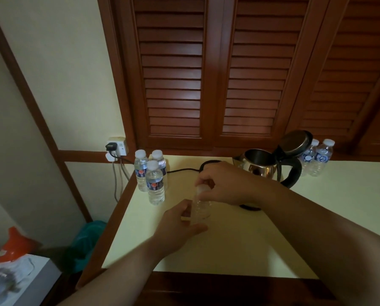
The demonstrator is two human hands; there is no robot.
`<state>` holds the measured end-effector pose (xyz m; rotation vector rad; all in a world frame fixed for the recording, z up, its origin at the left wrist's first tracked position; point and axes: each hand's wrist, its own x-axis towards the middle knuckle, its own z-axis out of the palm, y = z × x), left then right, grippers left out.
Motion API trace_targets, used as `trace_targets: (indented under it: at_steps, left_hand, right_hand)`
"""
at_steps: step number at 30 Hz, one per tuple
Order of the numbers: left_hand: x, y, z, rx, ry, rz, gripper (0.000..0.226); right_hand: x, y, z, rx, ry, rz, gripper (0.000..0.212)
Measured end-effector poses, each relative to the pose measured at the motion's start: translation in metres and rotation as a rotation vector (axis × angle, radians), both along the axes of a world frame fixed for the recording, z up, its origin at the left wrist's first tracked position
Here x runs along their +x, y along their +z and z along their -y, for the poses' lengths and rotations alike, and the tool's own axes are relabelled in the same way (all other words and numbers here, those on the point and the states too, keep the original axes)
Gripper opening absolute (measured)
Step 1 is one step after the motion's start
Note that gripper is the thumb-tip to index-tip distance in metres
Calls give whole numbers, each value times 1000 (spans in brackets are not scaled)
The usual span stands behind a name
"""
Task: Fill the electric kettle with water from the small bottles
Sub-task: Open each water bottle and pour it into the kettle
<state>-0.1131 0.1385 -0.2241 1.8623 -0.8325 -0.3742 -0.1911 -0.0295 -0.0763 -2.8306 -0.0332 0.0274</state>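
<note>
Between both hands: small bottle [201,206] stands upright on the table [239,239]; long axis vertical
Left hand [178,226]: closed around the bottle's lower body; steadies it
Right hand [224,184]: fingers pinch the white cap [201,189] from above; wrist bent over
Kettle [261,164]: behind and to the right; lid [295,141] open; right hand is nearer
Judgement: cap probably being turned; which direction, I cannot tell

Bare forearms [317,235], no sleeves.
</note>
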Motion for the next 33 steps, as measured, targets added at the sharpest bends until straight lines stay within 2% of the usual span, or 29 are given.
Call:
trace_targets:
  at_steps: [4, 8, 12, 14, 16, 20, 25, 28, 30, 33]
  left_hand:
    - [3, -3, 0, 7, 2, 13, 46]
    - [5, -6, 1, 12, 2, 50, 45]
    - [3, -6, 1, 1, 12, 67, 46]
    - [1, -6, 2, -5, 13, 93, 52]
    - [0, -5, 6, -17, 18, 93, 54]
    - [-3, -7, 18, -37, 24, 74, 42]
    - [-1, 4, 38, -97, 38, 89, 38]
    - [7, 25, 55, -95, 45, 155, 38]
    - [15, 44, 68, -83, 47, 213, 37]
    - [24, 75, 86, -118, 32, 369, 44]
  right_hand:
    - [-12, 1, 13, 186, -24, 75, 37]
    - [-32, -24, 36, 280, -200, 157, 37]
    - [-53, -86, 60, 214, -333, 2, 29]
    - [-61, -115, 66, 190, -357, -95, 31]
    - [-67, -135, 70, 149, -372, -93, 40]
    - [-77, -146, 80, 129, -396, -50, 63]
    - [-104, -154, 111, 23, -527, 37, 64]
    - [-121, -156, 130, -132, -652, 29, 69]
    - [-132, -158, 141, -125, -742, -31, 85]
    - [-140, -164, 151, -100, -742, -97, 98]
